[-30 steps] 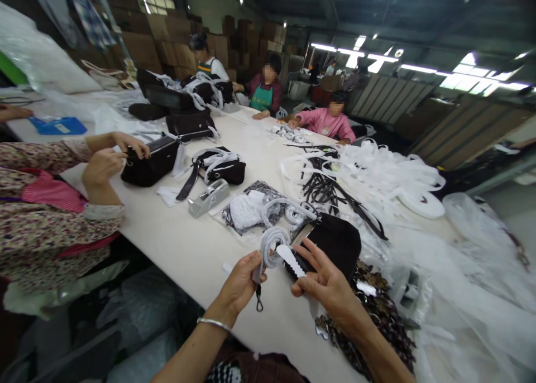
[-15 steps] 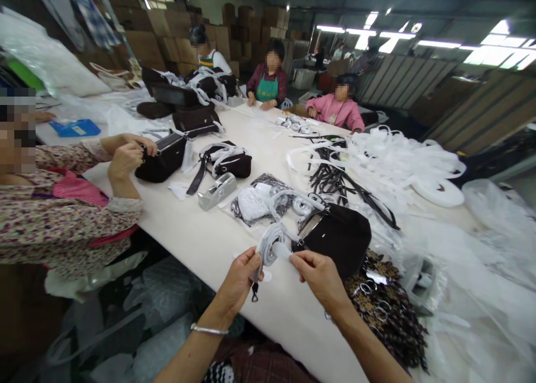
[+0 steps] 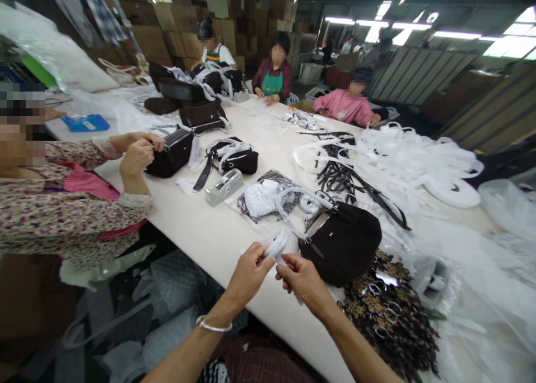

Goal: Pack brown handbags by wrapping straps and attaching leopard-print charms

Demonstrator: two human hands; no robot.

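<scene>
My left hand (image 3: 250,272) is closed around a coiled strap (image 3: 277,244) wrapped in white material, held above the near edge of the table. My right hand (image 3: 302,278) pinches a thin white strip against the near side of the coil; fingers cover most of that strip. Just beyond my right hand lies a dark brown handbag (image 3: 345,240) with a white-wrapped strap attached. Left of the bag is a clear plastic packet (image 3: 268,196) with white wrapping on it. A clear tape dispenser (image 3: 224,187) stands farther left.
A pile of brown tags with metal rings (image 3: 389,310) lies to my right. Dark straps (image 3: 341,171) and white foam strips (image 3: 419,154) spread behind it. At left, a co-worker's hands (image 3: 140,151) handle another dark bag (image 3: 171,153). Several other people sit around the table (image 3: 184,210).
My right hand has moved left against the coil, bringing the white strip to it. The coil has tilted, and its hanging clasp no longer shows. The view has shifted slightly left.
</scene>
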